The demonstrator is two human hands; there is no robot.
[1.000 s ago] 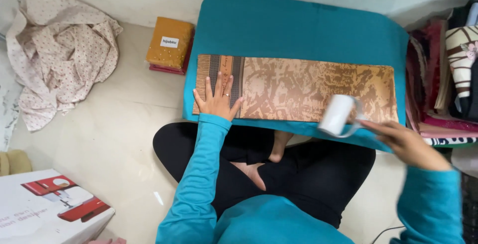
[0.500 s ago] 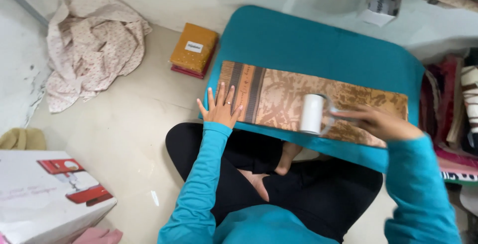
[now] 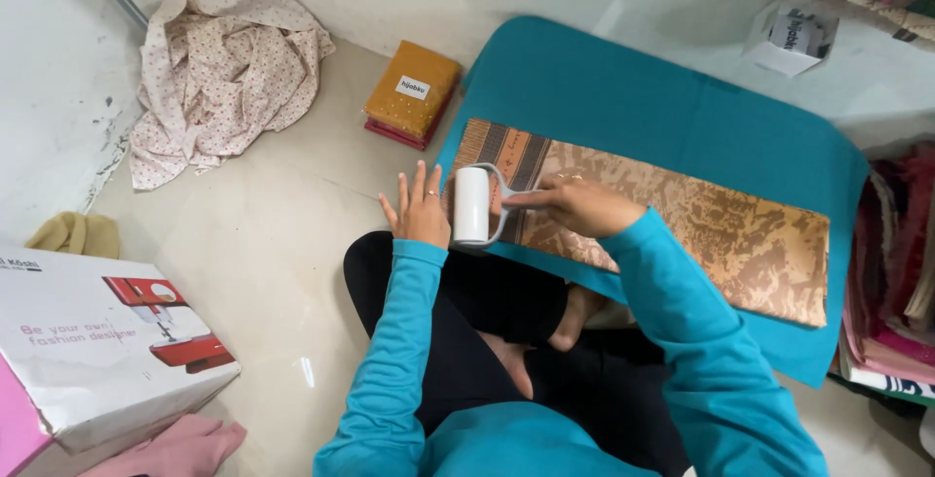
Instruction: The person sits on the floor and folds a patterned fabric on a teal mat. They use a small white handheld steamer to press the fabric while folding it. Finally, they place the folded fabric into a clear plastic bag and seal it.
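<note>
Lying on the teal mat (image 3: 682,107), the brown patterned cloth (image 3: 682,224) is pinned by the left hand (image 3: 419,209), fingers spread; the white roller (image 3: 471,204) is gripped at its handle by the right hand (image 3: 579,206).

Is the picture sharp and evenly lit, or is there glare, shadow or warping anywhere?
Head view: soft, even light, with a small bright glare spot on the pale glossy floor. The white lint roller in the right hand and the brown patterned folded cloth look sharp, without motion blur. The wide lens bends the edges, so the white cardboard box looks stretched.
</note>
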